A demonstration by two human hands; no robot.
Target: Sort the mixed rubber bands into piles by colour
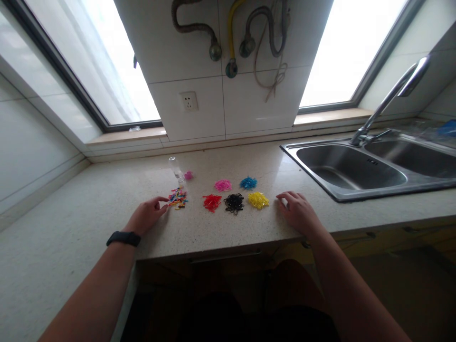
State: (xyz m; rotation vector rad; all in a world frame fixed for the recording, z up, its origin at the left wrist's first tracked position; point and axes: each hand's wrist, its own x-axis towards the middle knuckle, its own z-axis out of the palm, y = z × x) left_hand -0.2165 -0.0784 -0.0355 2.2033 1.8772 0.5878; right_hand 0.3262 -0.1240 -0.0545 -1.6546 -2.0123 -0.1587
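My left hand rests on the counter, thumb and forefinger apart at the left edge of a mixed-colour pile of small rubber bands. Just behind that pile is a clear bottle, with a round pink piece beside it. Sorted by colour, more small bands lie in a red pile, a black pile, a yellow pile, a pink pile and a blue pile. To the right of the yellow pile, my right hand lies with its fingers stretched out, holding nothing.
The speckled stone counter ends at a front edge close to my body. A double steel sink with a tall faucet is set in at the right. Behind stands a tiled wall with a socket and pipes, between two windows.
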